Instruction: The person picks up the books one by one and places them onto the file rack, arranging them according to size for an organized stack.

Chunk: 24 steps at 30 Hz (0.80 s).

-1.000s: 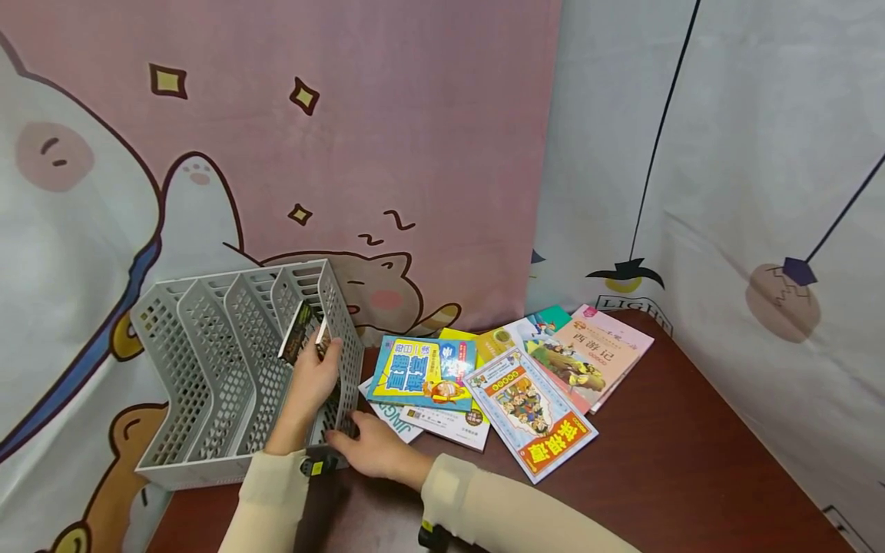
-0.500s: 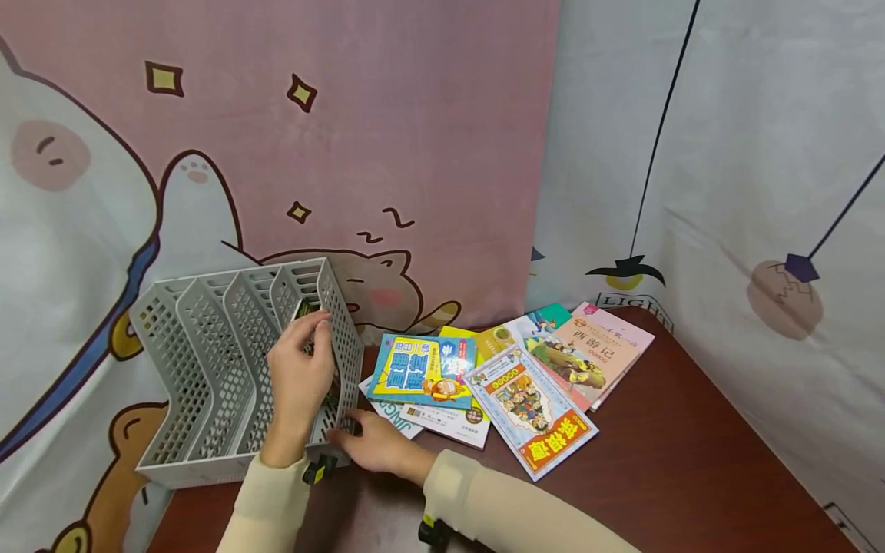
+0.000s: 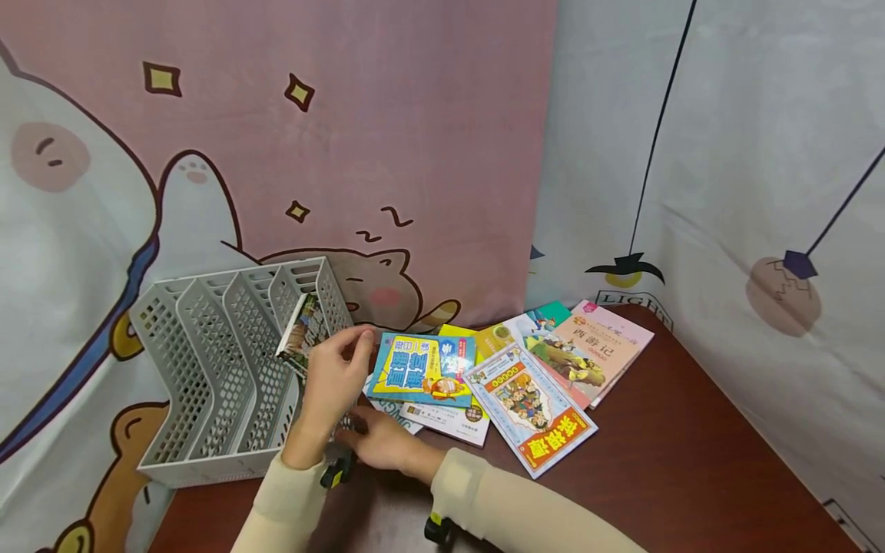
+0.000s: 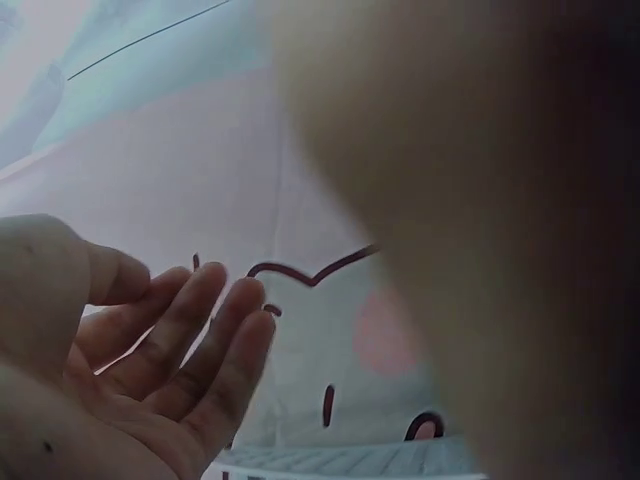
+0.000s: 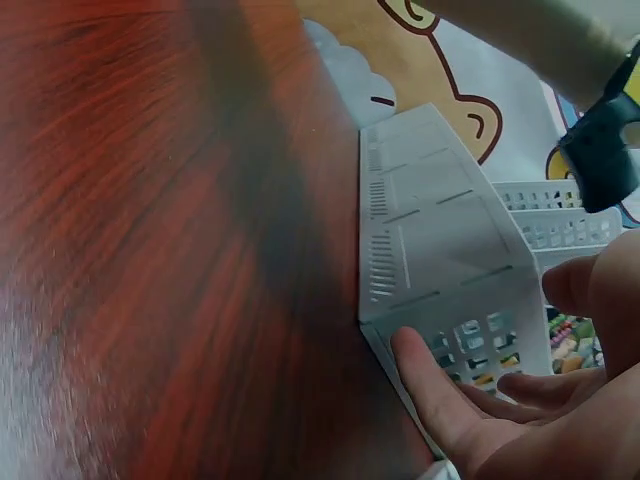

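Note:
A grey perforated magazine file rack [image 3: 200,465] stands at the left of the table, with several slanted compartments. In its rightmost compartment leans a small book [image 3: 307,326] with a dark, colourful cover. My left hand [image 3: 335,384] hovers just right of that book and hides the rack's right wall in part. Its fingers are loosely bent with nothing between them, as the left wrist view also shows for the left hand [image 4: 150,360]. My right hand [image 3: 383,439] holds the rack's front right corner; in the right wrist view, the right hand's fingers [image 5: 435,390] lie along the perforated side wall.
Right of the rack several books overlap on the brown table [image 3: 664,453]: a blue book [image 3: 422,369], a comic book [image 3: 528,411] and a pink book [image 3: 608,346]. Printed cloth [image 3: 442,153] hangs behind the table.
My left hand has let go of the dark-covered book, which now leans in the rightmost compartment, and has moved right. My right hand stays at the rack's corner.

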### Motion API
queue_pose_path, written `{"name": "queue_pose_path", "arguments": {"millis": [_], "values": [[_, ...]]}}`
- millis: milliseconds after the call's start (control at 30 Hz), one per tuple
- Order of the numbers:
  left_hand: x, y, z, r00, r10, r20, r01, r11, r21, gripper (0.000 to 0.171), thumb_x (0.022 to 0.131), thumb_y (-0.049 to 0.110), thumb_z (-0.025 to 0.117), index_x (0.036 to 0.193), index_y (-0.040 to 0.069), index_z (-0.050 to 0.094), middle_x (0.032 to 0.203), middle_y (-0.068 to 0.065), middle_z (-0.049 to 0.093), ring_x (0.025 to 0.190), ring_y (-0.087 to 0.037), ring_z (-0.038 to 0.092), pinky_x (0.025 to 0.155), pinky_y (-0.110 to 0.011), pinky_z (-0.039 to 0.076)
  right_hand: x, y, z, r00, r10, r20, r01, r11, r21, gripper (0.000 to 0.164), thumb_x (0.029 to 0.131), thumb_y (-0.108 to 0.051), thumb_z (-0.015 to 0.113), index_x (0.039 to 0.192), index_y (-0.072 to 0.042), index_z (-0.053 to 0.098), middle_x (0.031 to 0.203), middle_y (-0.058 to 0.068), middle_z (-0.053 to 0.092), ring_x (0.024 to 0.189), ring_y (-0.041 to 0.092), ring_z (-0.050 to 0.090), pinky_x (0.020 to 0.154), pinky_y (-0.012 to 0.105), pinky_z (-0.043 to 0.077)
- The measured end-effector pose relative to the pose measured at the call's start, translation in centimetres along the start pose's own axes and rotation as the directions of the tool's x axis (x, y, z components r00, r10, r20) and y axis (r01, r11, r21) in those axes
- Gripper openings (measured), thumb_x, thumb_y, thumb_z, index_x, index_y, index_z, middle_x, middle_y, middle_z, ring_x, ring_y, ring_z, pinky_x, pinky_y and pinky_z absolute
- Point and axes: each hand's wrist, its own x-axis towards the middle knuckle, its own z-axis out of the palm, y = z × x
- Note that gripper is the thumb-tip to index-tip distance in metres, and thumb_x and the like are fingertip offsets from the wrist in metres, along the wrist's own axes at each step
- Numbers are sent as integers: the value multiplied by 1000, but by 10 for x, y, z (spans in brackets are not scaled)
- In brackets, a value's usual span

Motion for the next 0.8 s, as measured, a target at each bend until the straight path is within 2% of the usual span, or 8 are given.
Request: {"name": "queue_pose_path", "arguments": {"millis": [67,133,200,333,433,533,667,800], "values": [[-1,1,6,999,-11,31,11,1000,-6,21,112,22,66,117,13,85,102,-6,86,83,-20,79,70,-23,57,-3,-1,-4,1000,-21,5,21,999,50,48,110,-39,68,155,-25,62,138,11,76,89,23,80,74,28,61],[-2,2,11,998,-21,56,22,1000,-9,21,111,21,67,117,11,84,103,-6,86,85,-21,80,71,-23,58,-5,-2,-9,999,-42,0,42,995,95,43,110,-35,68,151,-21,65,129,10,78,86,31,80,70,33,65],[-4,3,16,997,-25,76,27,999,-19,21,111,20,68,118,8,84,103,-6,86,86,-21,80,72,-24,59,-8,-2,-15,999,-49,-10,50,991,128,38,110,-32,68,145,-16,68,121,9,79,87,38,80,73,42,69],[-6,6,24,994,-37,100,40,999,-22,22,110,22,69,117,8,84,102,-5,85,85,-17,78,72,-25,59,-12,0,-32,999,-49,-16,51,989,139,35,110,-29,67,141,-14,71,115,13,78,89,40,81,79,55,69],[-8,7,30,991,-59,123,62,998,-23,23,111,25,68,118,12,85,104,-3,85,84,-17,78,68,-27,58,-17,0,-48,999,-32,-6,33,992,123,35,111,-31,65,140,-12,71,109,18,77,88,37,80,81,56,68],[-10,7,38,987,-68,146,73,997,-25,23,111,25,67,119,14,85,104,-2,86,85,-19,79,68,-29,60,-24,0,-67,1000,-27,-1,27,994,106,36,111,-31,65,139,-10,73,106,22,78,90,42,80,84,60,67],[-12,5,49,981,-70,182,80,995,-51,22,111,24,66,116,16,85,100,-2,85,82,-19,80,67,-30,62,-35,5,-96,999,-42,-9,43,998,54,36,112,-27,62,136,-5,75,116,23,79,97,42,80,84,54,68],[-14,7,59,968,-90,234,111,991,-80,23,112,25,64,118,17,85,101,-3,85,79,-19,79,63,-27,59,-47,12,-127,997,-56,-45,55,998,-14,34,113,-24,60,130,0,77,122,25,79,102,39,81,80,47,69]]}}
